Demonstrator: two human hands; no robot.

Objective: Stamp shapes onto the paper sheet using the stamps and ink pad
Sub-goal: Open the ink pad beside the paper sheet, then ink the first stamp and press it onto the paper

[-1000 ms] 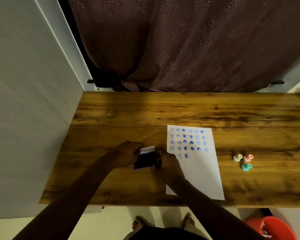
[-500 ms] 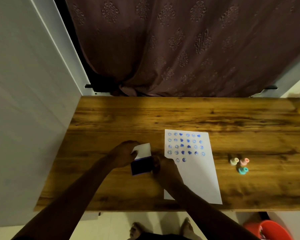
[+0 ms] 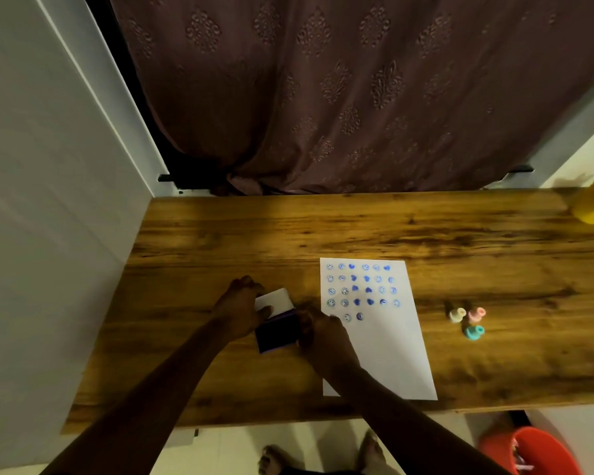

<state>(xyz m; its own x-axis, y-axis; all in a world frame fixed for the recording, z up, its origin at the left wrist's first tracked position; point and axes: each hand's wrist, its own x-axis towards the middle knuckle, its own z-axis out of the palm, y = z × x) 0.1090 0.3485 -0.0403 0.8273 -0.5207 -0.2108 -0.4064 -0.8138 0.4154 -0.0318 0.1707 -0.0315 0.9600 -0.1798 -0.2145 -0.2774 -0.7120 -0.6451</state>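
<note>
Right hand (image 3: 323, 332): it sits at the right edge of the ink pad (image 3: 277, 330), fingers curled in a narrow bunch. Whether they pinch a stamp I cannot tell; the grip is dark and turned away from me.
Left hand (image 3: 241, 308): my fingers (image 3: 264, 310) clamp the pad's white lid (image 3: 274, 299), tipped up and back, so the dark ink face lies bare for my right hand.
Ink pad: between my two hands, flat on the counter (image 3: 220, 234), kept just left of the sheet, I judge, so each inking is a short trip.
Paper sheet (image 3: 384, 354): directly right of my right hand, its near-left corner under my forearm, which may help pin it. Blue prints fill the far rows; a last short row is started, the near half blank.
Spare stamps (image 3: 467, 322): three small ones, well to the right beyond the sheet, parked clear of wet ink.
Yellow container (image 3: 592, 209): far right corner, out of my way.
</note>
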